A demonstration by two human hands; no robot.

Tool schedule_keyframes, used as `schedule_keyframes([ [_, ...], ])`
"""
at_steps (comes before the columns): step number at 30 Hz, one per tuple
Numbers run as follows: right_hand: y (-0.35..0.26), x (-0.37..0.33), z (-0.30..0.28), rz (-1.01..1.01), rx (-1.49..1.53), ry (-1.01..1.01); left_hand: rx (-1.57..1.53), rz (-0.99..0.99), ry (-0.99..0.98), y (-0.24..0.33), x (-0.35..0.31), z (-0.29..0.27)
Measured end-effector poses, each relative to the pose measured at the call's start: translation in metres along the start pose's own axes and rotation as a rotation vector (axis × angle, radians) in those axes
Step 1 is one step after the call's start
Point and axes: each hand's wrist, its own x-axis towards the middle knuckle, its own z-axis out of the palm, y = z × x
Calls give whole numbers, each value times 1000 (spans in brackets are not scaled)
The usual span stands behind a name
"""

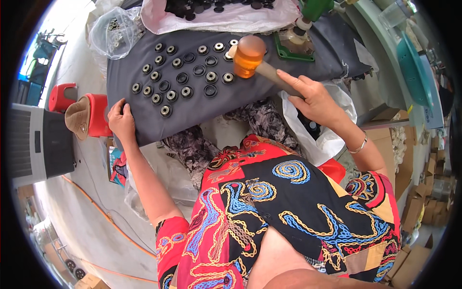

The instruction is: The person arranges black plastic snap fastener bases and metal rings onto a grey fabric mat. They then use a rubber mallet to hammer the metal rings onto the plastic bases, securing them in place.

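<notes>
My right hand (315, 102) is closed around the wooden handle of a mallet (250, 50) with an amber-orange head. The mallet head hangs over the far middle of a table covered in grey cloth (139, 118) and hides part of a piece beneath it. Loose rows of small black round cups spread across the cloth. Several hold a shiny metal ring, such as one cup with a ring (211, 77); others, like an empty black cup (210, 90), have none. My left hand (121, 119) grips the table's left edge near the front corner, thumb on top.
A white sack (216, 24) of black pieces lies at the back, beside a clear bag of metal parts (115, 33). A green-based press (294, 45) stands back right. An open white bag (317, 139) hangs by my right knee. Left are red stools (97, 115) and a hat (77, 118).
</notes>
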Motion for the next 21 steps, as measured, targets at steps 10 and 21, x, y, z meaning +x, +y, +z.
schedule_keyframes([
  [10,-19,10,0,-69,50,44,18,-4,7,12,3,0],
  [21,-24,18,10,-75,-23,-48,-34,-16,22,11,-3,2],
])
